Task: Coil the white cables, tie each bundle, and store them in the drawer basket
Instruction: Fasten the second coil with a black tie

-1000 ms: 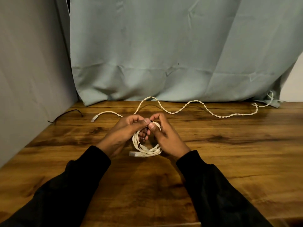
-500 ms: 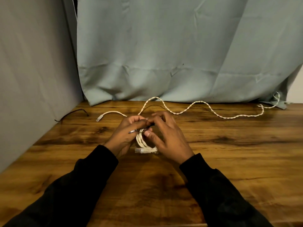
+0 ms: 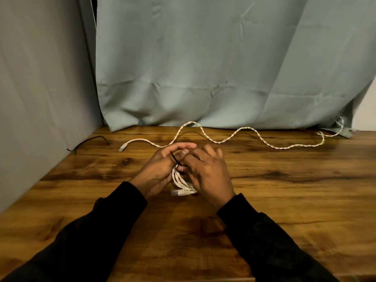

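- Coiled white cable (image 3: pixel 181 181) sits between both hands, above the desk (image 3: pixel 284 190)
- Left hand (image 3: pixel 160 169) curls around the coil and a black tie (image 3: pixel 175 159)
- Right hand (image 3: pixel 207 171) pinches the tie at the coil
- Second white cable (image 3: pixel 244 137) lies uncoiled along the desk's far edge
- Loose black tie (image 3: pixel 89 140) lies far left

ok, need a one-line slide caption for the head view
Both hands, left hand and right hand, wrap a black tie around a coiled white cable; a second twisted white cable lies uncoiled behind.
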